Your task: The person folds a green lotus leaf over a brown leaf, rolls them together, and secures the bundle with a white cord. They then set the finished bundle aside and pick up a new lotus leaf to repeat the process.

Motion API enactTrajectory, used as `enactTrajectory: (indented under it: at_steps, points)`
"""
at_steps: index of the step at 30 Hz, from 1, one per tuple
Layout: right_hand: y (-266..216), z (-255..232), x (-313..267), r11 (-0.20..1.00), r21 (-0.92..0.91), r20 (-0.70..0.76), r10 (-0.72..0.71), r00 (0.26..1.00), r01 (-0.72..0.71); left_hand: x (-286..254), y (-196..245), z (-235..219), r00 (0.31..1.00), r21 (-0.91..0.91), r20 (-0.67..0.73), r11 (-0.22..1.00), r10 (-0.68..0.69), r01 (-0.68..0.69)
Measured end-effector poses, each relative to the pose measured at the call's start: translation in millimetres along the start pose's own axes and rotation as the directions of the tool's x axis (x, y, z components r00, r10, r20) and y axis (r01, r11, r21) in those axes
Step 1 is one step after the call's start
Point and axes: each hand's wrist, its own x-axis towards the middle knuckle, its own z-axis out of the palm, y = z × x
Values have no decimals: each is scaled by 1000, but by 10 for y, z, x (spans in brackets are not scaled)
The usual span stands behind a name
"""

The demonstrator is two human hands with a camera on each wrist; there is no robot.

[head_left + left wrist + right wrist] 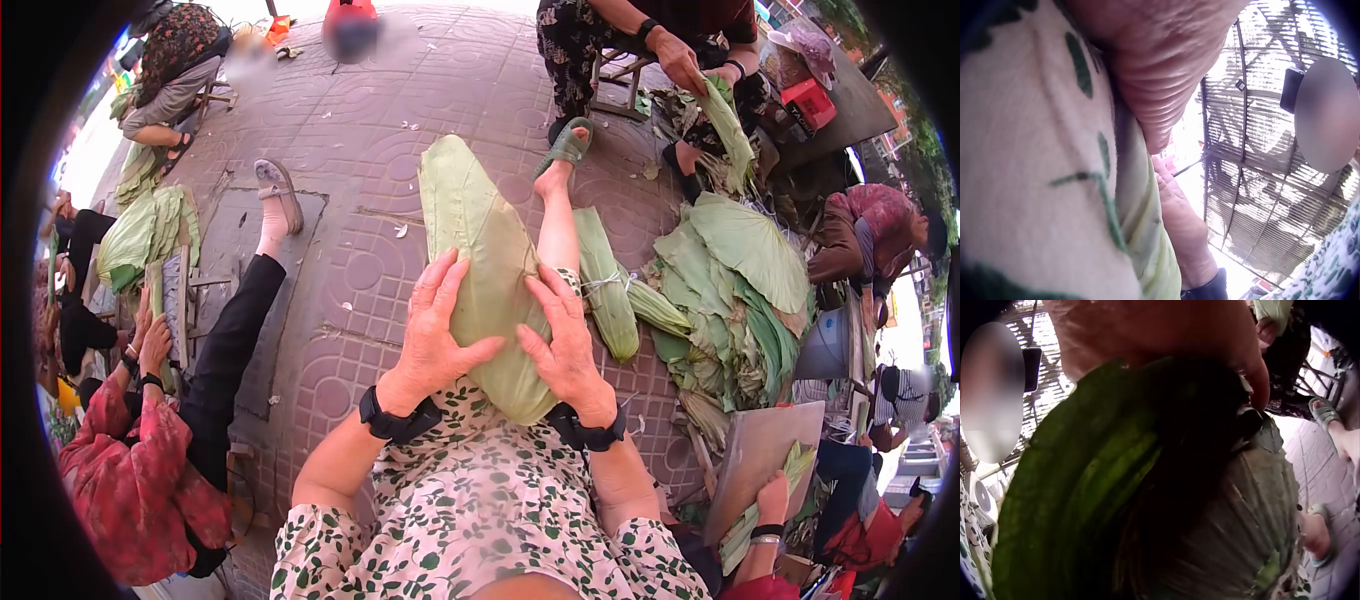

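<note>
Your patterned garment (480,500) lies nearest, with a dark band around each wrist. Over your lap you have a long, pale green folded leaf bundle (485,290), its rounded near end against the garment and its wider far end pointing ahead over the paving.

Your left hand (435,335) rests on the bundle's left side, fingers fairly straight and a little apart, the thumb reaching across its face. Your right hand (568,350) touches the right edge, fingers spread and slightly bent. The right wrist view shows leaf close below the hand; what the hidden fingertips do there, you cannot tell.

Just beyond, to the right, folded leaf bundles (608,290) tied with white string lie on the paving (350,270), near a bare leg in a green sandal (570,143). Farther right is a heap of large flat leaves (730,280). To the left, a person in red (150,480) holds a narrow leaf piece. At the upper right, a seated person (690,50) holds a folded leaf (728,130) in both hands.
</note>
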Motion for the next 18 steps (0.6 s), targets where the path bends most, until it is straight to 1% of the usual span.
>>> enactTrajectory:
  at_steps: [2, 3, 5, 7, 8, 9, 11, 13, 15, 16, 17, 18]
  points:
    - [-12, -30, -10, 1000, 15, 25, 16, 1000, -17, -12, 6, -2, 1000, 3, 1, 1000, -5, 5]
    - [-18, -73, -32, 999, 36, 30, -9, 999, 8, -9, 11, -16, 1000, 0, 7, 1000, -6, 6]
    - [-24, -178, -53, 997, 77, 82, 20, 996, -26, -1, 44, -44, 999, -13, 27, 1000, -26, 27]
    - [-50, -323, -86, 989, 136, 95, 44, 995, -57, -9, 34, -45, 999, -13, 30, 999, -44, 45]
    - [-47, -403, -134, 975, 183, 93, 111, 989, -127, -13, 31, -48, 998, -16, 31, 999, -48, 48]
    - [-32, -502, -203, 953, 223, 98, 186, 978, -204, -8, 35, -66, 999, 17, 0, 998, -54, 54]
    - [5, -738, -388, 886, 324, 70, 327, 942, -332, -3, 42, -75, 998, -64, 30, 996, -59, 60]
    - [-87, -1055, -591, 843, 381, -10, 416, 909, -381, -3, 35, -77, 998, -64, 23, 996, -53, 55]
    - [-101, -1437, -868, 847, 431, -106, 390, 915, -311, 0, 8, -75, 999, -66, 23, 997, -49, 50]
    - [-77, -1655, -1098, 866, 411, -196, 388, 901, -283, -10, -10, -60, 999, -85, 29, 995, -46, 48]
    - [-119, -1854, -1245, 884, 388, -283, 384, 879, -261, -17, -27, -44, 998, -106, 37, 993, -44, 48]
    - [-483, -1866, -1164, 882, 410, -447, 418, 791, -234, -17, -44, -34, 999, -113, 36, 993, -39, 43]
